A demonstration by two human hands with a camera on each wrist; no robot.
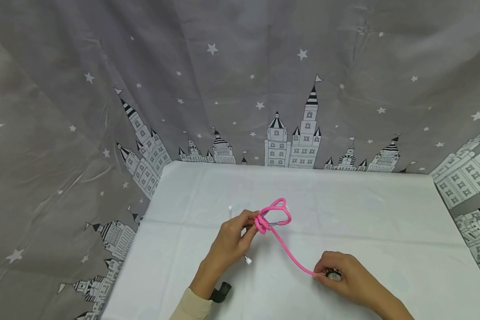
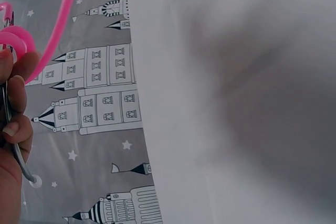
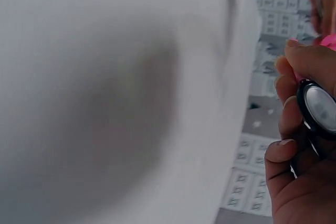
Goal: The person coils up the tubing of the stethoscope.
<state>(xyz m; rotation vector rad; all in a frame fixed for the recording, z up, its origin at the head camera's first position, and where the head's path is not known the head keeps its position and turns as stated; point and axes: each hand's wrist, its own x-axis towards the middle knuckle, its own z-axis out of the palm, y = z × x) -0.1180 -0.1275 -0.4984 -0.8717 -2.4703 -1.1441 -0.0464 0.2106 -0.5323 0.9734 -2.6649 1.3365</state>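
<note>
A stethoscope with pink tubing (image 1: 290, 254) is held between both hands above the white table. My left hand (image 1: 229, 238) grips it where the tubing is looped and wound around itself. White ear tips (image 1: 248, 260) stick out on either side of that hand, and in the left wrist view a metal ear tube (image 2: 22, 163) runs along the fingers. Lower right, my right hand (image 1: 350, 276) holds the round chest piece (image 3: 321, 109), dark-rimmed with a pale face. A length of tubing sags between the two hands. The fingers partly hide the metal parts.
The white tabletop (image 1: 364, 209) spreads under both hands. Behind and beside it hangs a grey curtain (image 1: 240, 66) printed with castles and stars. A black object (image 1: 222, 292) sits at the left wrist, by the beige sleeve (image 1: 193, 306).
</note>
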